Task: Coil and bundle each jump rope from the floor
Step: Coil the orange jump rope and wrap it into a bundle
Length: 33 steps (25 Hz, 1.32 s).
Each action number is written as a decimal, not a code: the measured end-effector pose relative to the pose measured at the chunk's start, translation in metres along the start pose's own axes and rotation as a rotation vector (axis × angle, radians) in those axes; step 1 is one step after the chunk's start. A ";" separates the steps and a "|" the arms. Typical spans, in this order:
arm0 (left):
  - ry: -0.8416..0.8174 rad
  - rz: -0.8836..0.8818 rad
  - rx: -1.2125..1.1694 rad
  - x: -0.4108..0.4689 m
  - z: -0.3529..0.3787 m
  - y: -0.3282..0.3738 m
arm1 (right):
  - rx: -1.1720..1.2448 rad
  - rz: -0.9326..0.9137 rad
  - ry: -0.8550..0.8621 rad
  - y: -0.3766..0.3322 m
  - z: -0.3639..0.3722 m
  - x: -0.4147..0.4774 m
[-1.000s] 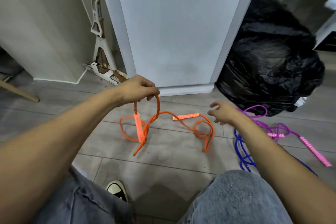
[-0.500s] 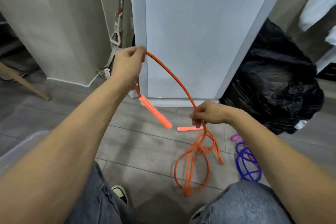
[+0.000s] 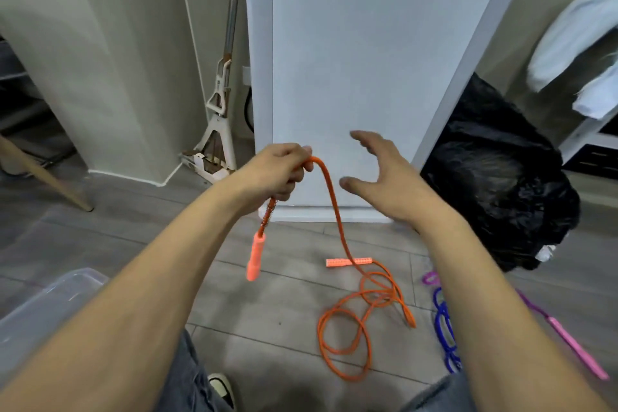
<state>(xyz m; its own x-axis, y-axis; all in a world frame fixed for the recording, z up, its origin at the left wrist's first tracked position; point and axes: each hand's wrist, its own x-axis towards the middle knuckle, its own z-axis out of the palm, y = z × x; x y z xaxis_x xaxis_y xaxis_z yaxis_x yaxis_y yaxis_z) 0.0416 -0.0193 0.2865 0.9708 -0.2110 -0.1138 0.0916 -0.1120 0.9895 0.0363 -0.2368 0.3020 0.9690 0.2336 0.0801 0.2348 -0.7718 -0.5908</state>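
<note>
While clenching the fingers (image 3: pixel 291 154) of the left hand (image 3: pixel 274 174) on the thin orange woven-cord jump rope (image 3: pixel 334 211) just above its metal spring, lets the coral ribbed plastic handle (image 3: pixel 255 256) dangle below. Spreads the right hand (image 3: pixel 384 181) beside the cord, grasping nothing. Trails the slack down to loose loops and a second coral handle (image 3: pixel 349 261) on the grey plank floor (image 3: pixel 267 344). Probably handles light, limp, tangle-prone; best taken on the hanging span, then gathered loop by loop. Shows a blue-and-purple rope (image 3: pixel 446 334) alongside, untouched.
</note>
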 end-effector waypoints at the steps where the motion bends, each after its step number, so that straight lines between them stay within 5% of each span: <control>1: -0.022 0.012 0.005 -0.001 0.002 -0.001 | 0.104 -0.116 0.019 -0.018 0.011 -0.004; 6: -0.060 0.006 -0.023 -0.004 0.013 -0.002 | 0.286 -0.127 0.070 -0.030 0.040 0.000; 13: -0.155 0.012 0.201 -0.011 0.016 -0.007 | 0.361 0.012 0.576 -0.001 0.015 0.006; 19: -0.166 -0.035 0.233 -0.022 0.001 -0.020 | 0.245 0.010 0.490 0.005 0.016 -0.001; 24: 0.213 0.085 0.439 -0.017 -0.028 -0.029 | 0.042 0.017 0.162 0.024 0.006 -0.002; 29: 0.261 -0.153 -0.186 -0.013 -0.014 -0.022 | 0.067 0.119 0.140 0.028 0.014 -0.002; 33: 0.265 -0.226 -0.375 -0.013 0.003 -0.013 | 0.347 0.129 0.172 0.004 0.032 0.002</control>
<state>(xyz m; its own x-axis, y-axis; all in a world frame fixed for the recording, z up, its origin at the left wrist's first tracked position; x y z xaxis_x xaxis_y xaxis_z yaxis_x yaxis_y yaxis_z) 0.0273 -0.0179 0.2745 0.9360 0.0372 -0.3500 0.3316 0.2400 0.9124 0.0365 -0.2205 0.2747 0.9944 0.0232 0.1034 0.0997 -0.5363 -0.8381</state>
